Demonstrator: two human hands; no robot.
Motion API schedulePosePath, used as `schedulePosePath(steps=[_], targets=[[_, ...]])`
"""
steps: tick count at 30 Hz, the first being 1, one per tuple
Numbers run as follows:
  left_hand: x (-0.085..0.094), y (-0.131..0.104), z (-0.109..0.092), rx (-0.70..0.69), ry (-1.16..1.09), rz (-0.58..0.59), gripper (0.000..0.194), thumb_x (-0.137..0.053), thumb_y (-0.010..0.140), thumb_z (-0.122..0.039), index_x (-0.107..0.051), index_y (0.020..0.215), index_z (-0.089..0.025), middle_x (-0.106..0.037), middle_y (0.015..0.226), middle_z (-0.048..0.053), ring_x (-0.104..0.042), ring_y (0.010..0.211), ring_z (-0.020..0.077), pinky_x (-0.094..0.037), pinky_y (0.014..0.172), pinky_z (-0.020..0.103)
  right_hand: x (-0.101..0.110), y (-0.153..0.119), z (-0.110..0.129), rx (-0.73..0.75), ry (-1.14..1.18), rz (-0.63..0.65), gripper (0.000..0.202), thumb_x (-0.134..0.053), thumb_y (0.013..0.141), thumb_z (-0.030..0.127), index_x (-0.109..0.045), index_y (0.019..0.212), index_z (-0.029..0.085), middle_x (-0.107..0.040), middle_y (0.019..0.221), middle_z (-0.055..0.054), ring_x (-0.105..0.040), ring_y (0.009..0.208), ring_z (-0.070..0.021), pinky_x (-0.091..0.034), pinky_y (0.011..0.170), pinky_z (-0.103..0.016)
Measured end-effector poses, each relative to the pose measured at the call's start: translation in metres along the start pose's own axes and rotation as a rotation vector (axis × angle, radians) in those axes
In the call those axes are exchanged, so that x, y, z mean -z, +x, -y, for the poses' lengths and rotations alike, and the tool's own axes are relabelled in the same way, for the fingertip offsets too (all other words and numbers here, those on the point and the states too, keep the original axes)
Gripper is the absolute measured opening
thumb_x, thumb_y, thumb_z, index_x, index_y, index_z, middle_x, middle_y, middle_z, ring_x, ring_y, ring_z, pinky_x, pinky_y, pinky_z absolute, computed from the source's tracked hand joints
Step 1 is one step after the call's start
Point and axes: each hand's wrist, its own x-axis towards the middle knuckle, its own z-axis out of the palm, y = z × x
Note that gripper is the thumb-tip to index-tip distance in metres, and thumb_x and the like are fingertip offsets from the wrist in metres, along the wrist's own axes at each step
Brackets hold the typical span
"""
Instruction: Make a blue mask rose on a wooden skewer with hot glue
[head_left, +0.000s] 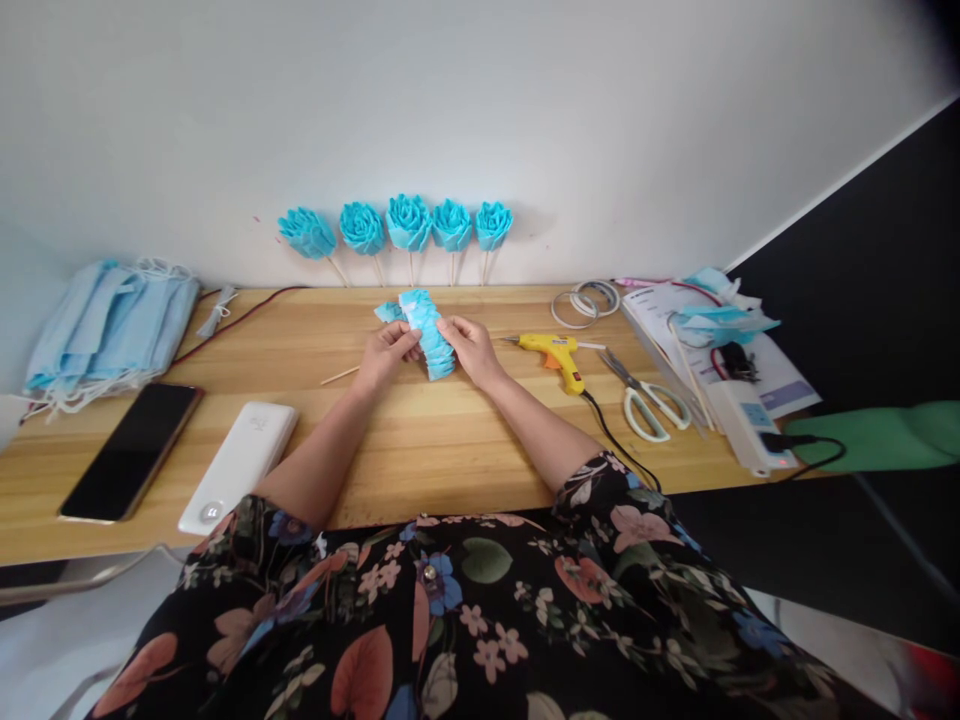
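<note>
Head view: we hold a pleated blue strip (pixel 428 338) between both hands, above the middle of the wooden table (pixel 450 455). Our left hand (pixel 388 352) grips its left edge, the thumb and fingers drawn together there, while our right hand (pixel 474 352) pinches the opposite edge with the thumb laid against the folds. The strip stands lengthwise away from us, leaning slightly, its upper end reaching beyond our fingertips. Just behind our left hand lies a smaller blue piece (pixel 388 312); whether it joins the strip, we cannot tell. A thin wooden stick (pixel 340 376) pokes out beside our left wrist. Along the wall (pixel 450 100), five blue flowers (pixel 409 223) lean in a row on slender stems. To our right we have a yellow glue gun (pixel 553 352), its nozzle towards our right hand, then white-handled scissors (pixel 643 412) with the blades partly apart, and a white power strip (pixel 746 420) by the table's end. To our left lie a white power bank (pixel 241 462), a dark-screened phone (pixel 132 452) and, farther back, a pile of blue face masks (pixel 116 325).
</note>
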Motion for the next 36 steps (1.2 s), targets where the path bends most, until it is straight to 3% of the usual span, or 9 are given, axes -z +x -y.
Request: schedulePosePath(steps=[4, 7, 11, 15, 21, 27, 31, 36], targets=[[0.0001, -0.0001, -0.0002, 0.000, -0.011, -0.004, 0.045, -0.088, 0.075, -0.054, -0.063, 0.066, -0.018, -0.065, 0.059, 0.000, -0.056, 0.053, 0.0104, -0.045, 0.057, 0.023, 0.0001, 0.0002, 0.0011, -0.015, -0.035, -0.044, 0.062, -0.060, 0.083, 0.081, -0.050, 0.067, 0.022, -0.048, 0.068, 0.002, -0.043, 0.070, -0.0137, -0.039, 0.067, -0.028], [0.0002, 0.0012, 0.0021, -0.002, -0.025, -0.019, 0.048, -0.087, 0.076, -0.059, -0.062, 0.067, -0.018, -0.065, 0.059, 0.000, -0.056, 0.053, 0.0103, -0.045, 0.056, 0.023, 0.0003, 0.0002, 0.0025, -0.018, 0.012, 0.006, 0.062, -0.057, 0.086, 0.081, -0.051, 0.068, 0.022, -0.051, 0.070, 0.001, -0.047, 0.072, -0.0148, -0.042, 0.071, -0.029], [-0.0002, 0.0026, 0.0038, -0.001, -0.035, -0.035, 0.053, -0.085, 0.076, -0.065, -0.060, 0.067, -0.019, -0.062, 0.057, -0.001, -0.055, 0.052, 0.0098, -0.044, 0.055, 0.022, -0.0011, 0.0000, 0.0028, -0.065, 0.040, 0.116, 0.057, -0.072, 0.075, 0.075, -0.062, 0.077, 0.019, -0.054, 0.071, 0.002, -0.047, 0.069, -0.0134, -0.042, 0.067, -0.027], [-0.0009, 0.0023, 0.0013, 0.001, -0.017, -0.012, 0.056, -0.079, 0.079, -0.071, -0.061, 0.069, -0.018, -0.064, 0.059, 0.000, -0.056, 0.053, 0.0101, -0.045, 0.054, 0.022, -0.0020, 0.0005, 0.0003, -0.072, 0.010, 0.079, 0.055, -0.073, 0.075, 0.073, -0.064, 0.080, 0.019, -0.054, 0.070, 0.003, -0.045, 0.066, -0.0126, -0.040, 0.063, -0.026], [-0.0012, 0.0016, -0.0006, 0.024, 0.019, 0.015, 0.047, -0.093, 0.067, -0.055, -0.065, 0.074, -0.018, -0.064, 0.057, -0.002, -0.056, 0.051, 0.0097, -0.046, 0.054, 0.022, -0.0007, 0.0009, -0.0025, -0.036, -0.053, 0.038, 0.058, -0.068, 0.078, 0.077, -0.054, 0.070, 0.021, -0.046, 0.066, 0.003, -0.040, 0.065, -0.0121, -0.034, 0.060, -0.027], [-0.0005, 0.0021, 0.0009, 0.030, 0.008, -0.004, 0.043, -0.091, 0.068, -0.051, -0.063, 0.072, -0.018, -0.063, 0.056, -0.003, -0.055, 0.050, 0.0096, -0.046, 0.054, 0.022, -0.0002, 0.0010, -0.0024, -0.020, 0.013, 0.050, 0.061, -0.059, 0.084, 0.081, -0.052, 0.070, 0.021, -0.049, 0.070, 0.001, -0.045, 0.071, -0.0142, -0.041, 0.069, -0.029], [-0.0006, 0.0019, 0.0006, 0.035, 0.007, -0.013, 0.040, -0.090, 0.069, -0.048, -0.063, 0.072, -0.018, -0.063, 0.056, -0.003, -0.055, 0.050, 0.0098, -0.046, 0.055, 0.022, -0.0012, 0.0008, -0.0011, -0.027, -0.040, 0.072, 0.059, -0.067, 0.079, 0.079, -0.054, 0.073, 0.021, -0.045, 0.068, 0.004, -0.041, 0.067, -0.0125, -0.036, 0.063, -0.027], [-0.0009, 0.0019, 0.0008, 0.041, 0.006, -0.016, 0.037, -0.089, 0.070, -0.045, -0.062, 0.071, -0.018, -0.062, 0.056, -0.003, -0.056, 0.051, 0.0106, -0.046, 0.055, 0.023, -0.0004, 0.0009, -0.0019, -0.013, -0.047, 0.039, 0.062, -0.059, 0.083, 0.081, -0.050, 0.068, 0.022, -0.045, 0.067, 0.003, -0.041, 0.067, -0.0130, -0.036, 0.064, -0.028]])
